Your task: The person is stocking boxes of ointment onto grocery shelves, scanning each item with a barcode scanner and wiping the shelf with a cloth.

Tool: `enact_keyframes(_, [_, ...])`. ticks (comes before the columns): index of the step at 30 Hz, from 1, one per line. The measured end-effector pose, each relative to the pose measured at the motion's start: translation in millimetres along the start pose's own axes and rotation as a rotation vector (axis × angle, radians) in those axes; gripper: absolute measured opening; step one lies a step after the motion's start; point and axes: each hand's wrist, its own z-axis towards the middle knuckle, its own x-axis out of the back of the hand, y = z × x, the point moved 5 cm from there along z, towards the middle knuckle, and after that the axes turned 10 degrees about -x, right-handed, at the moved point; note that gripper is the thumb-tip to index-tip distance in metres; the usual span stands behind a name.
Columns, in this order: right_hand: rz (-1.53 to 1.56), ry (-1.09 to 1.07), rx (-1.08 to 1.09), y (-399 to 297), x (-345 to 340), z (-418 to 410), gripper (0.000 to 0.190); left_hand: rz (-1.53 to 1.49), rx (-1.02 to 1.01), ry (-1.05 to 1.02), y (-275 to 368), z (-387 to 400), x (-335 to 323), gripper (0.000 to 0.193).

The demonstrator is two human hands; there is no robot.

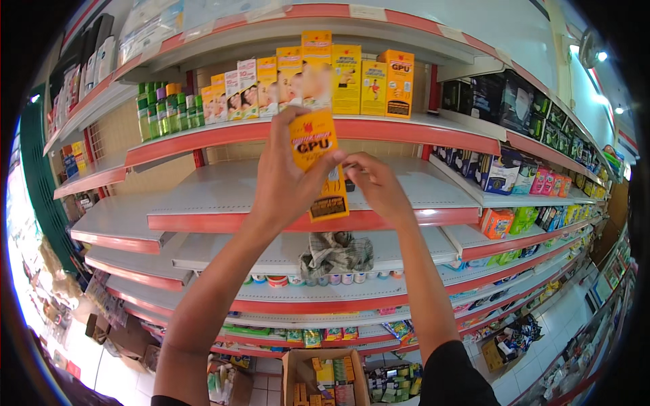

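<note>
My left hand [284, 177] holds an orange GPU oil box [320, 167], slightly tilted, in front of the shelves. Beside the box's right edge is my right hand [373, 182], its fingers bent near a small dark object [350, 186]; whether it grips anything is unclear. Behind, on the upper shelf, stand green bottles [152, 114], white and orange boxes [247, 89], yellow boxes [347, 81] and another orange GPU box [399, 83] at the row's right end.
A checked cloth [337, 254] lies on a lower shelf. An open cardboard box [291, 375] of small boxes stands below on the floor. Packs of sanitary products [502, 172] fill shelves at right. Red shelf edges [315, 221] jut out before me. More cartons [127, 337] stand at lower left.
</note>
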Motion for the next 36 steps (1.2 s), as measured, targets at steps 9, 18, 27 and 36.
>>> enact_keyframes(9, [0.087, 0.504, 0.049, -47.3, 116.4, -0.2, 0.042, 0.104, -0.409, -0.052, 1.6, 112.2, -105.2, 0.053])
enact_keyframes(18, [-0.158, 0.562, -0.037, -11.1, 168.9, 49.4, 0.041, 0.191, -0.322, -0.308, -31.7, 170.1, -138.5, 0.046])
enact_keyframes(27, [-0.437, 0.528, -0.137, -10.5, 168.4, 46.6, 0.054, 0.478, -0.338, -0.458, -50.8, 174.8, -134.3, 0.067])
enact_keyframes(36, [-0.422, 0.473, -0.242, -1.4, 173.3, 50.7, 0.053, 0.588, -0.337, -0.593, -47.3, 184.9, -134.4, 0.073])
